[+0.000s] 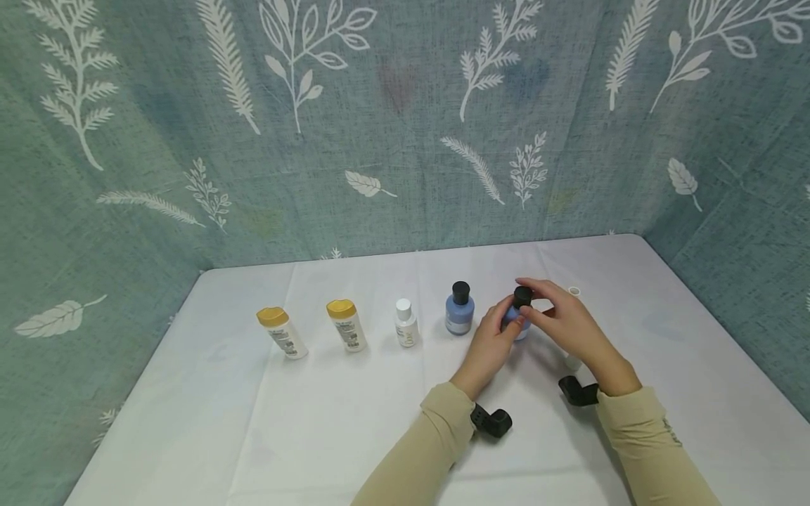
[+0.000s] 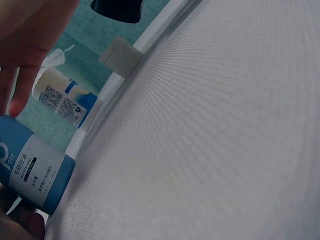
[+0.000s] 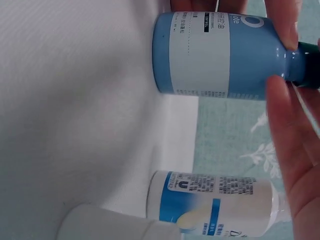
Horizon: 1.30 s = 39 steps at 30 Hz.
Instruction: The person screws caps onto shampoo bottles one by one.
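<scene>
A blue bottle (image 3: 210,55) with a grey label and a black cap (image 1: 522,296) stands upright on the table. My left hand (image 1: 491,346) grips its body from the left, thumb in front. From the right, my right hand (image 1: 568,325) pinches around the cap and neck with thumb and forefinger. Just left of my hands is a second blue bottle (image 1: 459,313), black-capped. Beyond my right hand, a white bottle (image 3: 215,202) with a blue-edged label stands largely hidden in the head view, where its round mouth shows. A short white cylindrical piece (image 2: 120,56) sits near it.
Farther left stand a small white bottle (image 1: 406,325) with a white cap and two white bottles, one nearer (image 1: 348,327) and one at the far left (image 1: 283,333), both with gold caps. A white cloth covers the table (image 1: 329,429); a leaf-patterned green curtain (image 1: 392,140) hangs behind.
</scene>
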{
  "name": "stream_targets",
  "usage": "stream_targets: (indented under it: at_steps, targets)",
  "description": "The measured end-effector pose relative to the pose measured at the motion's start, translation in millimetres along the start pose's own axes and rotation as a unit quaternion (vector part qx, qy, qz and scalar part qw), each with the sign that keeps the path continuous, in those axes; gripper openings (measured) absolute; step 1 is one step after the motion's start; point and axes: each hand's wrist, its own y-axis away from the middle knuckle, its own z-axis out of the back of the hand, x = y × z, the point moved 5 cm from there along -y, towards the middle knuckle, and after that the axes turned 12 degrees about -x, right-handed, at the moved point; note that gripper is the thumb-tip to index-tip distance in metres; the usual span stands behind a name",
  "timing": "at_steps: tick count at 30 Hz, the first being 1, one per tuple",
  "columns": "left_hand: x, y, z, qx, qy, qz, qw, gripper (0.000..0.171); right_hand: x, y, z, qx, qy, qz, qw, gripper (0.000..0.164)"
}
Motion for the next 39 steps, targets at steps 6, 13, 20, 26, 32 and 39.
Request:
stream_targets:
  at_steps: [6,13,20,26,32,39]
  targets:
    - [-0.9,0.5,-0.9,-0.002,-0.006,0.000,1.0000,0.043,-2.1,1.2,2.5,-0.021,0.001,0.013,1.000,0.038]
    - [-2.7,1.4,-0.7,0.002,0.002,0.007,1.0000,0.043,-3.6,0.8,2.8,-0.041,0.018,0.012,0.999,0.038]
    - [-4.2,1.6,0.1,0.004,0.011,-0.001,0.9999,0.043,-3.2,-0.3,2.6,-0.061,0.020,0.015,0.998,0.040]
    - [-5.0,1.9,1.3,0.005,0.014,-0.001,0.9999,0.043,-4.4,-1.0,2.9,-0.057,0.022,0.003,0.998,0.041]
    - [-3.2,1.8,1.3,0.003,0.016,-0.003,0.9999,0.042,-5.3,-0.6,2.8,-0.047,0.021,-0.002,0.999,0.042]
    - [-2.0,1.0,0.3,0.003,0.017,-0.006,0.9998,0.041,-6.1,-0.1,2.4,-0.037,0.017,0.009,0.999,0.043]
